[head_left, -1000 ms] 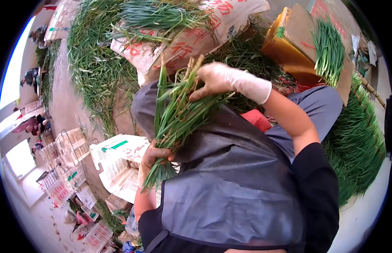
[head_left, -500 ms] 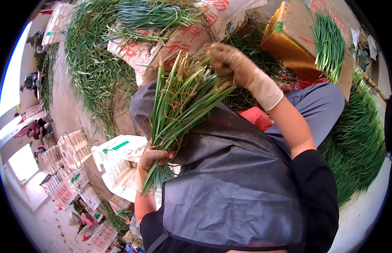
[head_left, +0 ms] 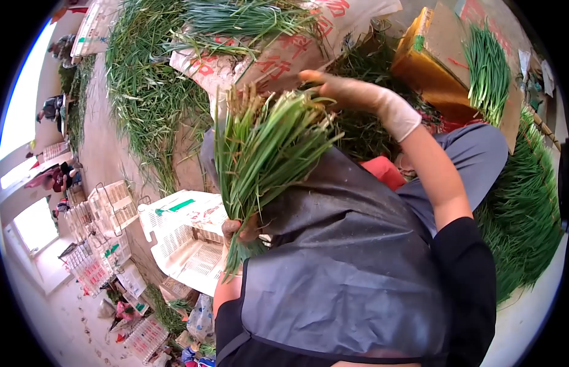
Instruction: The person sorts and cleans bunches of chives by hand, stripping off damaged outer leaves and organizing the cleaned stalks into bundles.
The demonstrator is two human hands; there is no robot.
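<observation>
My left hand point(head_left: 240, 230) is closed round the leafy lower end of a bunch of green stalks point(head_left: 266, 144), whose pale root ends fan out at the top. The bunch leans over the dark apron point(head_left: 339, 263) on my lap. Beside the upper right of the bunch is my right hand point(head_left: 336, 87), gloved, its fingers apart and reaching towards the root ends. Nothing shows in its grasp. Above the bunch, more stalks point(head_left: 241, 17) lie on a white sack with red writing point(head_left: 278, 61).
A white plastic crate point(head_left: 186, 244) stands at my left, near loose greens point(head_left: 144, 92) on the floor. At the right are a yellow-edged box point(head_left: 428, 67), a neat bundle point(head_left: 486, 70) and a long row of greens point(head_left: 523, 208). People sit at the far left.
My right hand has moved up and right from the bunch, and its fingers have spread. The bunch has turned and fans out wider, still in my left hand.
</observation>
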